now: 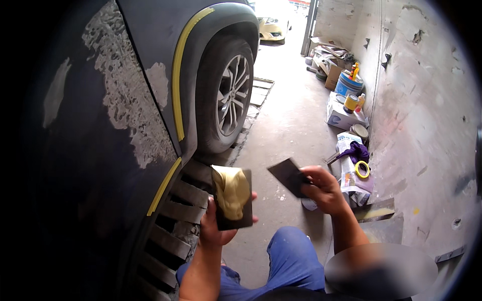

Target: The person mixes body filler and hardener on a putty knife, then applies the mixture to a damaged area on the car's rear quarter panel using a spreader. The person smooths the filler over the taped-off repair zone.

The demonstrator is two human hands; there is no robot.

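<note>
My left hand [213,226] is closed around a dark flat putty board [246,218], its fingertips showing past the right edge. A thick smear of yellow body filler [232,195] covers most of the board's upper face. To the right, my right hand [325,189] grips a dark flat filler spreader [286,175], which is tilted and apart from the board. Beside me on the left stands a dark car [145,30] with rough pale filler patches [120,95] on its panels. Yellow masking tape [177,80] edges its wheel arch.
The car's wheel [226,95] stands ahead on the left, by slatted floor grating [165,251]. Along the right wall [411,90] are a blue bucket [346,85], a white box [341,113], purple cloth [355,150] and a yellow tape roll [362,169]. Another car [272,27] stands outside.
</note>
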